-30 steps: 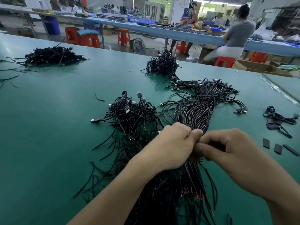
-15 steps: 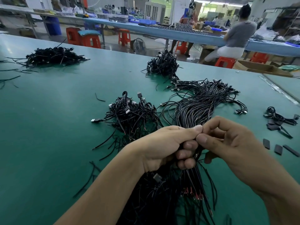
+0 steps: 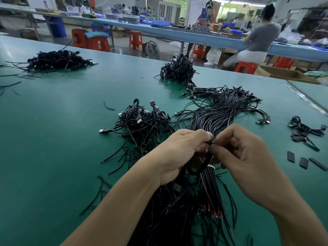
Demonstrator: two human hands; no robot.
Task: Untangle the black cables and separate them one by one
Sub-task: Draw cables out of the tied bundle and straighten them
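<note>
At the near centre of the surface, the left hand is gripping the cable bundle while the right hand is pinching one strand, apparently isolating it; the next move is calling for a straight pull clear.

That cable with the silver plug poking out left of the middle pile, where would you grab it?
Probably by the silver plug, coming from the left: it lies flat on the table, clear of the tangled pile, and its rigid body gives fingers firm purchase.
</note>
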